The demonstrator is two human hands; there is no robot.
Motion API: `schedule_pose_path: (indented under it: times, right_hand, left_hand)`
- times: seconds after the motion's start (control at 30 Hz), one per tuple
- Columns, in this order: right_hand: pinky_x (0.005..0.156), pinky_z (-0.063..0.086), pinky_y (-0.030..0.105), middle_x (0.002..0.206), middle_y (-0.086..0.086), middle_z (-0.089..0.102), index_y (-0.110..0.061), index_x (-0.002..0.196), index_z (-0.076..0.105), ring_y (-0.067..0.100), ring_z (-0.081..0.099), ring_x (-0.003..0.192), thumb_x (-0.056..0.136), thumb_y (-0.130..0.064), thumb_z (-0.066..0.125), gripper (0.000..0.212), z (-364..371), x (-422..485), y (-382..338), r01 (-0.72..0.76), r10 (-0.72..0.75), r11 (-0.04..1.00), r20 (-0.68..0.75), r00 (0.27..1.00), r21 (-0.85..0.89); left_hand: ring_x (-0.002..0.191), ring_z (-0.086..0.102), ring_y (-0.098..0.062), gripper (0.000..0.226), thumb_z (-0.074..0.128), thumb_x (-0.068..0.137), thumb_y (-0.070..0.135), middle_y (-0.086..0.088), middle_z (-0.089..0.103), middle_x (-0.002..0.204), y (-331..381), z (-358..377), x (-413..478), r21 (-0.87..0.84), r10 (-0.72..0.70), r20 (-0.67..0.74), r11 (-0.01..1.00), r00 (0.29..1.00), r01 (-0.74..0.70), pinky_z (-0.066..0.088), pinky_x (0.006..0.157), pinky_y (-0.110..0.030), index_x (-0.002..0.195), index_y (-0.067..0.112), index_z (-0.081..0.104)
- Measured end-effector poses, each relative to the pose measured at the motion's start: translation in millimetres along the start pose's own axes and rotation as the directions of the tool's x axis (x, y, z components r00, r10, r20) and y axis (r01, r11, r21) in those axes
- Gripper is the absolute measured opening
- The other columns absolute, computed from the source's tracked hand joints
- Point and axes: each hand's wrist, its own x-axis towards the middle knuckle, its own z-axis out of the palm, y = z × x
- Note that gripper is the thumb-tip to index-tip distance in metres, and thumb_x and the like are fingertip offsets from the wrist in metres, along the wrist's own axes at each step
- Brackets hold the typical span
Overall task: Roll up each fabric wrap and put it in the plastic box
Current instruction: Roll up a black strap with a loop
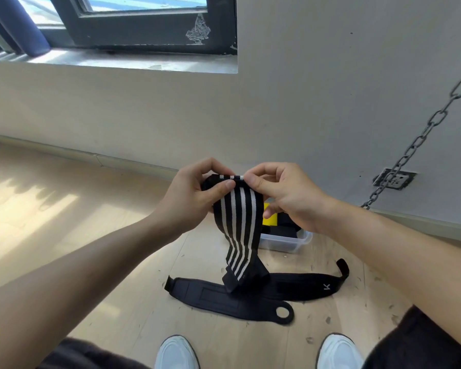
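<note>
Legible marks: one. Small white logo (327, 286), reads as a letter "K", seen rotated, on the black wrap (301, 287) lying on the floor (112, 262), towards its right end. Whitish sticker residue (198, 30) on the dark window frame (149, 33): no characters readable. Wall socket (394, 179): markings too small to read.

Striped wrap (238, 230) aloft, plastic box (286, 244) behind

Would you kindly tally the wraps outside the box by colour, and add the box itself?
Striped wrap, black and white, held up: 1
Plain black wraps, on the floor: 2
Clear plastic box: 1
Total: 4
</note>
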Motion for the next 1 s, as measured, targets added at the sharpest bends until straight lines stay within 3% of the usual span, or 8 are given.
schedule_pose_path:
  times: [0.17, 0.3, 0.47, 0.6, 0.73, 0.83, 1.0]
  right_hand:
    - [0.048, 0.048, 0.023, 0.095, 0.019, 0.069, -0.008, 0.102, 0.071, 0.02, 0.065, 0.078, 0.096, -0.017, 0.068, 0.011, -2, 5, 3, 0.012, -0.012, 1.0, -0.016, 1.0, -0.004]
    - [0.051, 0.051, 0.023, 0.093, 0.016, 0.069, -0.008, 0.103, 0.071, 0.017, 0.067, 0.08, 0.093, -0.012, 0.07, 0.01, -2, 11, 7, 0.027, -0.027, 0.999, -0.015, 1.0, -0.021]
    - [0.054, 0.052, 0.023, 0.091, 0.011, 0.068, -0.012, 0.101, 0.071, 0.013, 0.066, 0.079, 0.091, -0.009, 0.073, 0.01, -2, 19, 2, 0.073, -0.078, 0.992, -0.045, 0.996, -0.104]
    - [0.056, 0.054, 0.026, 0.093, 0.01, 0.066, -0.014, 0.103, 0.069, 0.014, 0.066, 0.079, 0.09, -0.008, 0.073, 0.015, -2, 27, -12, 0.115, -0.123, 0.988, -0.081, 0.989, -0.099]
    - [0.061, 0.057, 0.028, 0.101, 0.007, 0.07, -0.012, 0.112, 0.067, 0.019, 0.071, 0.096, 0.096, -0.023, 0.068, 0.019, -1, 31, -37, 0.07, -0.072, 0.995, -0.029, 0.997, -0.071]
    - [0.059, 0.057, 0.028, 0.102, 0.008, 0.069, -0.009, 0.112, 0.068, 0.02, 0.071, 0.095, 0.101, -0.033, 0.058, 0.028, 0, 36, -62, 0.038, -0.039, 0.998, -0.024, 0.999, -0.041]
    - [0.056, 0.056, 0.025, 0.101, 0.009, 0.068, -0.006, 0.111, 0.069, 0.017, 0.069, 0.09, 0.098, -0.022, 0.065, 0.022, -4, 42, -85, 0.093, -0.098, 0.991, -0.046, 0.994, -0.098]
  left_hand:
    - [0.081, 0.07, -0.013, 0.007, 0.069, 0.096, 0.011, -0.015, 0.076, 0.098, -2, -2, 4, -0.055, -0.066, 0.045, 0.996, 0.997, 0.068, 0.057, 0.068, -0.028, 0.102, 0.009, 0.069]
    - [0.076, 0.067, -0.005, 0.016, 0.067, 0.097, 0.027, 0.001, 0.078, 0.089, -5, -4, 11, -0.009, -0.157, 0.026, 0.987, 0.987, 0.158, 0.052, 0.061, -0.018, 0.102, 0.012, 0.071]
    - [0.086, 0.073, -0.009, 0.027, 0.068, 0.096, 0.033, 0.0, 0.078, 0.098, -7, -12, 21, 0.02, -0.239, 0.116, 0.971, 0.964, 0.238, 0.056, 0.064, -0.021, 0.113, 0.013, 0.073]
    - [0.084, 0.074, -0.01, 0.015, 0.066, 0.098, 0.017, -0.006, 0.073, 0.094, 5, -13, 31, -0.098, -0.173, 0.098, 0.978, 0.98, 0.183, 0.058, 0.065, -0.022, 0.109, 0.007, 0.069]
    - [0.075, 0.072, -0.008, 0.011, 0.065, 0.099, 0.011, -0.009, 0.07, 0.093, 23, -17, 39, -0.074, -0.104, 0.048, 0.991, 0.993, 0.107, 0.055, 0.06, -0.019, 0.108, 0.006, 0.066]
    - [0.071, 0.07, -0.007, 0.013, 0.065, 0.099, 0.011, -0.009, 0.07, 0.091, 40, -22, 48, -0.02, -0.037, -0.004, 0.999, 0.999, 0.037, 0.053, 0.058, -0.017, 0.11, 0.006, 0.067]
    - [0.068, 0.067, -0.008, 0.015, 0.062, 0.1, 0.009, -0.011, 0.069, 0.091, 47, -25, 56, -0.049, 0.037, -0.073, 0.998, 0.997, -0.04, 0.053, 0.054, -0.019, 0.113, 0.003, 0.068]
